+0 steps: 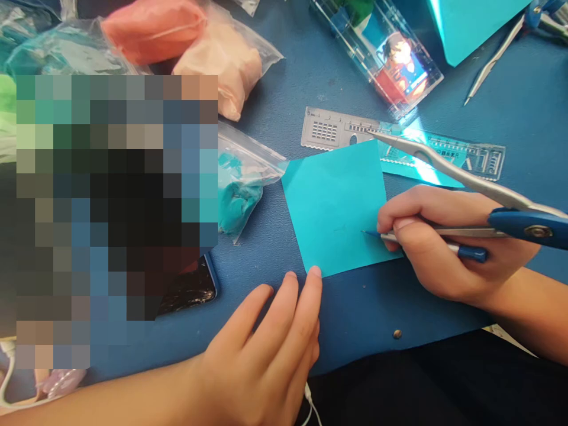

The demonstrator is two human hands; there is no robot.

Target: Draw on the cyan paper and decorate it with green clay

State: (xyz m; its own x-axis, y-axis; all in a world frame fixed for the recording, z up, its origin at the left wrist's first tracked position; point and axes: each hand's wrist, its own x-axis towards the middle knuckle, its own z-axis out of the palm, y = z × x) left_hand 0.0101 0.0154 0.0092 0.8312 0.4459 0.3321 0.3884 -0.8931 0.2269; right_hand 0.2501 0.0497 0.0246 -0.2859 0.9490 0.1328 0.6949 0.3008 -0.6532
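A square of turquoise paper (pixel 328 195) lies on the blue table, with faint marks near its middle. My right hand (pixel 461 248) pinches a slim white pencil (pixel 388 236) with a blue tip and blue end; the tip meets the paper right of the marks. Open scissors (pixel 523 225) lie across that same hand, one blade passing between thumb and forefinger and the other reaching over the paper's top edge; their handles run out of view at right. My left hand (pixel 270 355) has its fingers stretched out, one fingertip on the paper's lower left corner.
Behind the paper lies a clear ruler (pixel 328 127); beyond it stands a transparent case (pixel 394 65). Another pair of scissors (pixel 497 59) lies at upper right, near more turquoise paper (pixel 470 29). Bags of coloured clay (pixel 239 201) and a phone-like dark device (pixel 195 290) are at left, partly pixelated.
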